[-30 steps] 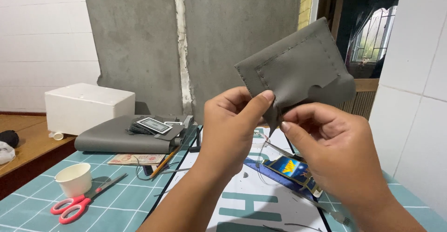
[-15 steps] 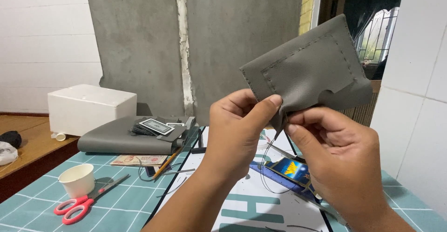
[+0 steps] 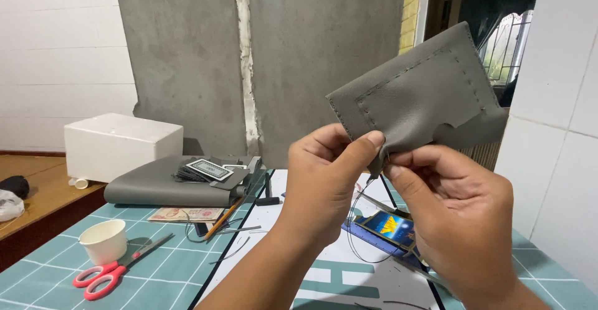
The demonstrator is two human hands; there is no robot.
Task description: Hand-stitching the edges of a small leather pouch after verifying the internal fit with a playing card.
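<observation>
A grey stitched leather piece (image 3: 423, 95) is held up above the table (image 3: 162, 272), pinched at its lower edge by the left hand (image 3: 327, 185) and right hand (image 3: 458, 220). A dark thread (image 3: 352, 223) hangs below.

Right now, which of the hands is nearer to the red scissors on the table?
Left. The left hand is up in the middle, pinching the grey leather piece; the red scissors lie lower left. The right hand is farther right.

The left side of the table (image 3: 162, 272) is obstructed by scissors (image 3: 109, 271), a paper cup (image 3: 103, 241) and a folded grey sheet (image 3: 162, 188); open room is left below the raised hands.
</observation>
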